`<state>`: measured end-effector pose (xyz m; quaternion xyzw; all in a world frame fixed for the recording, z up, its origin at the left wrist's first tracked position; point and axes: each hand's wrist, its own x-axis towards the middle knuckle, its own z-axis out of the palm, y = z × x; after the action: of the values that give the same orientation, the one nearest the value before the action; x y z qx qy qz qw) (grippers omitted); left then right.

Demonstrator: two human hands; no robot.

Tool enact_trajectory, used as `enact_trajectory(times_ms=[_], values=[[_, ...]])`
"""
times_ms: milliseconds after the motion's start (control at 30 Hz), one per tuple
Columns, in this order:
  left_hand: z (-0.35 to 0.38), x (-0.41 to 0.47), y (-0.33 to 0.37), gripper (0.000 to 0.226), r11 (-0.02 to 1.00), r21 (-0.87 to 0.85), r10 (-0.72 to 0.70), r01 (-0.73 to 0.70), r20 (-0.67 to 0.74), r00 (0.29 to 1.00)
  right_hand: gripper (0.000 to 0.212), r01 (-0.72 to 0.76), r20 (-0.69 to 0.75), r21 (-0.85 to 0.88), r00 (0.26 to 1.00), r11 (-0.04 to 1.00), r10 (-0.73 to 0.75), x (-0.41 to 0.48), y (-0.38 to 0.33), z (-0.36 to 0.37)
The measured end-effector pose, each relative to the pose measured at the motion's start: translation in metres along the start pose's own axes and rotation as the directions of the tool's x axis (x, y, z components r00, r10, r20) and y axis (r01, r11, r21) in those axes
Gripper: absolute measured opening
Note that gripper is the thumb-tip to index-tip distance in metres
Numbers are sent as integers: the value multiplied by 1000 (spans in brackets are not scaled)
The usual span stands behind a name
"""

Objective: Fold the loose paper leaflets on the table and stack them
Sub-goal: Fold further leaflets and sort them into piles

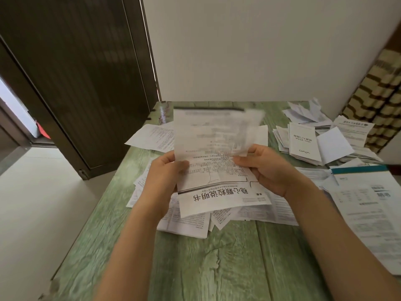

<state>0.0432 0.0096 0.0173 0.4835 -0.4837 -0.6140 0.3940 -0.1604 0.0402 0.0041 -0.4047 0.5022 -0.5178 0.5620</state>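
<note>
The task looks to be partway through, by my judgement. At the far right corner of the table (pixel 217 268) lies a heap of folded leaflets (pixel 303 144), loosely overlapped rather than squared, with a white booklet on top. A pile of loose sheets (pixel 195 224) is spread over the middle of the table under the hands, one more sheet (pixel 152 137) lies near the far left corner, and larger printed pages (pixel 368 213) run along the right edge. So a good share remains to be folded, and the heap would need tidying to count as a stack.

One leaflet (pixel 217 166) is held up over the middle pile, clear of the table. The left hand (pixel 165 170) pinches its left side edge and the right hand (pixel 267 168) pinches its right side edge, each grip closed on the paper about halfway along its length.

The leaflet's long axis runs from the near edge toward the far edge. Its bold heading sits at the end nearest the person and reads upside down, so the top of the page points toward the near edge. The far half stands upward and is blurred; the paper bends roughly at the hands, which suggests a crosswise fold is in hand, not yet creased.
</note>
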Motion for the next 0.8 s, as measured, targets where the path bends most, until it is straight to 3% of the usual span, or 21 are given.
enact_trajectory(times_ms=[167,300,367,434,534,634,700,800], values=[[0,-5,6,34,1000,-12,12,-12,-2,1000,50,9,15,-77,1000,997,-8,-5,-3,0],[-2,-8,7,34,981,-170,-97,96,4,995,55,59,34,-115,998,992,-56,-5,-4,0],[-5,-7,6,35,989,-62,-132,134,36,991,55,74,36,-163,997,984,-69,-5,-3,0],[-6,-8,4,22,993,48,-114,112,35,993,47,45,45,-183,998,982,-37,-8,-4,-2],[-10,-14,0,18,989,93,-110,111,-19,994,38,8,73,-147,997,989,3,-9,-10,-9],[-15,-19,-4,15,979,176,-116,108,36,993,31,26,90,-105,996,994,-17,-9,-12,-14],[-14,-21,-2,12,970,233,-103,75,109,989,28,14,154,-228,988,973,22,-9,-9,-10],[-8,-22,-1,11,964,264,-87,42,163,983,31,-36,288,-467,939,883,190,-12,-5,2]])
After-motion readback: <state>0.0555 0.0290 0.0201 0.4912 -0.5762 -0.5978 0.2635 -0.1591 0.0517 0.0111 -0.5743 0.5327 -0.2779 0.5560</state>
